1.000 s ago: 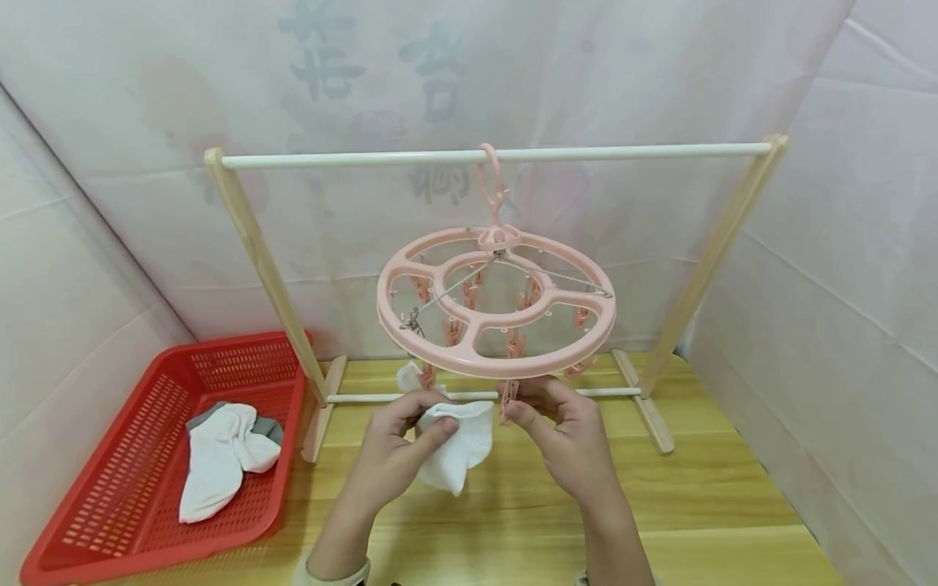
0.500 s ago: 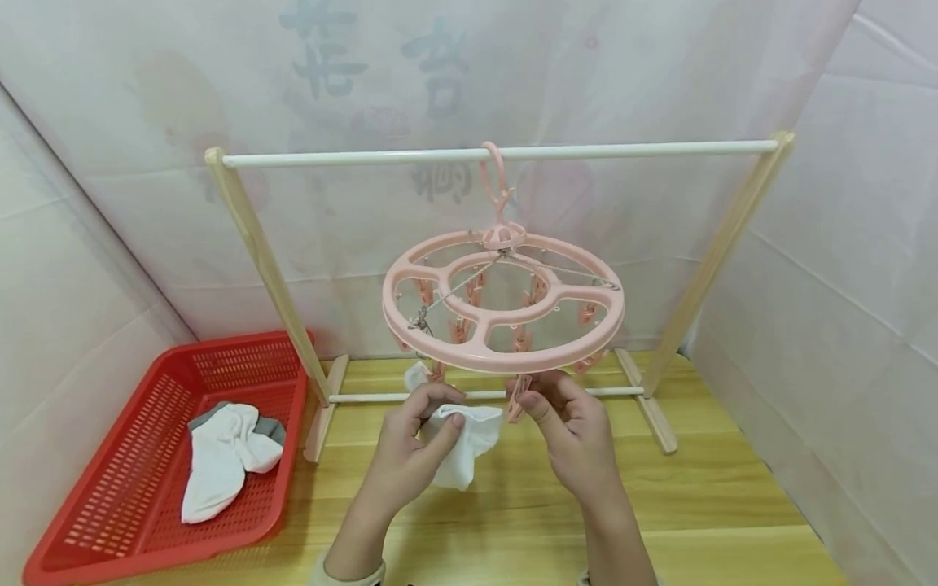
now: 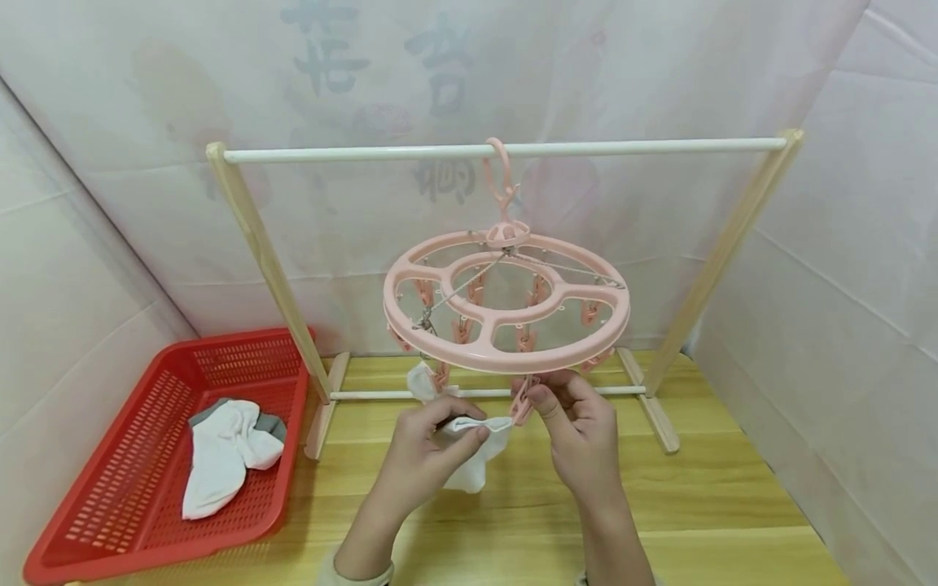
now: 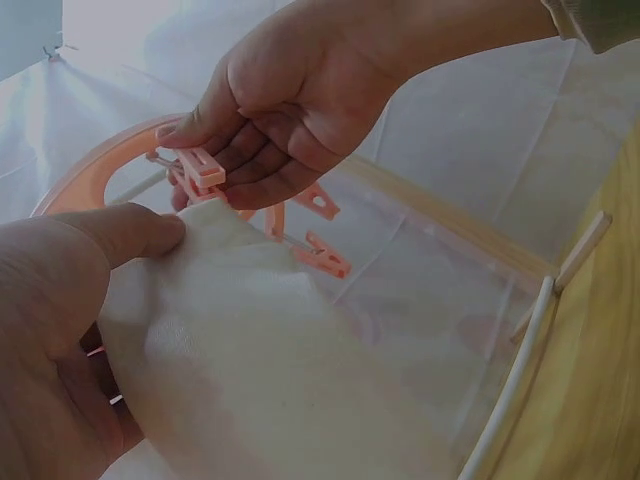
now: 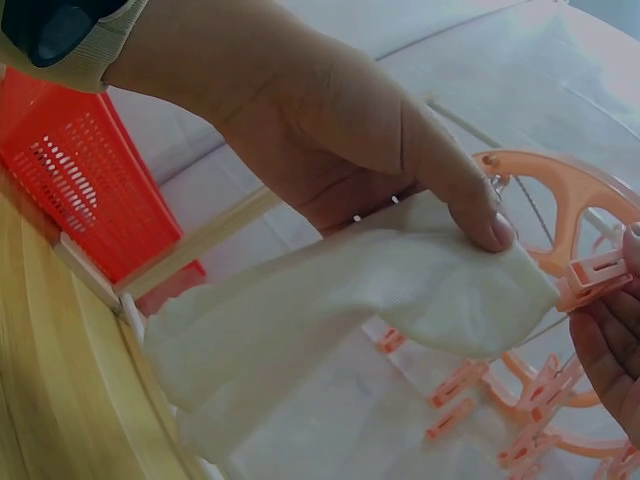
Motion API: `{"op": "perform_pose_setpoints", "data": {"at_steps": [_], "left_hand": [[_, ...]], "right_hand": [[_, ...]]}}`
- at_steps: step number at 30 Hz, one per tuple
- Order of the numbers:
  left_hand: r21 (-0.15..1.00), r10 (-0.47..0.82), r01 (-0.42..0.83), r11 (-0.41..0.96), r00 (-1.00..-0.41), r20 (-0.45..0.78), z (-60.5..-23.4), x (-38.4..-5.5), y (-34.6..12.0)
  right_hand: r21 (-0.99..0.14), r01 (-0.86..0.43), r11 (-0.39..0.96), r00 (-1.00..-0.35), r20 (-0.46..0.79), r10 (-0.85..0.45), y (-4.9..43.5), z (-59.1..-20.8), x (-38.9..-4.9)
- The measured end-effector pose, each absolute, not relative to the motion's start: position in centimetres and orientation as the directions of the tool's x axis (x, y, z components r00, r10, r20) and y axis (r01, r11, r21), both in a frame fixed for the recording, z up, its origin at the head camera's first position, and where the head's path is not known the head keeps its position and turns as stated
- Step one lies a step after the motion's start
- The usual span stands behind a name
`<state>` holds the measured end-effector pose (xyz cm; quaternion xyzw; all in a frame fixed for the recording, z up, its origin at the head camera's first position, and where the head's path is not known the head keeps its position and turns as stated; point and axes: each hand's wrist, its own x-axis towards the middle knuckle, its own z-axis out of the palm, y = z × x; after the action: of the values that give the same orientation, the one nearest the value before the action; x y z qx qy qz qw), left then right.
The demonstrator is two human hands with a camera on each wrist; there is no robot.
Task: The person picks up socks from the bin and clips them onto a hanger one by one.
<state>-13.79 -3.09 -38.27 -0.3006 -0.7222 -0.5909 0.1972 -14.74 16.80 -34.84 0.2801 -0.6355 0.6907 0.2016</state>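
Pale sheeting all round, white sock up at the peg

Faint characters straight ahead, and spread out below, a yellow wood-grained table. Standing on it, a wooden rack; off to the left, a red basket with white-and-grey socks inside. Slung from the white top bar, a round pink hanger, with a bit of white cloth at another peg, beyond the left hand.

And to the action! Left fingers and thumb in a narrow pinch on the sock, just below the hanger's near side; over on the right hand, thumb and fingers tight on the peg. Sock edge right at the peg's tip: touching or just inside, cannot tell.

Delicate bit of work. Best to keep the peg steady and well squeezed, feed the edge in flat, both layers together, no bunching. Go deep enough for a firm bite, then ease the right pinch slowly. Left pinch last to go, only after a light test tug.
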Motion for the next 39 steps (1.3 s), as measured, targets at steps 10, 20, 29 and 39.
{"op": "perform_pose_setpoints", "data": {"at_steps": [10,20,29,39], "left_hand": [[0.720,0.208,0.682,0.131,-0.729,0.653,-38.3,-13.9,-2.2],[0.697,0.143,0.709,0.108,-0.704,0.695,-38.1,-13.7,-1.3],[0.679,0.086,0.717,0.158,-0.695,0.714,-38.1,-13.4,-1.0],[0.745,0.001,0.646,0.165,-0.756,0.655,-37.8,-12.9,-0.7]], "right_hand": [[-0.754,-0.638,-0.159,-0.757,0.652,-0.056,16.5,-34.8,-14.6],[-0.764,-0.630,-0.138,-0.762,0.642,-0.079,16.3,-34.9,-14.6],[-0.689,-0.702,-0.180,-0.681,0.723,-0.111,16.4,-34.9,-14.9],[-0.673,-0.721,-0.164,-0.663,0.739,-0.121,16.4,-34.9,-14.9]]}}
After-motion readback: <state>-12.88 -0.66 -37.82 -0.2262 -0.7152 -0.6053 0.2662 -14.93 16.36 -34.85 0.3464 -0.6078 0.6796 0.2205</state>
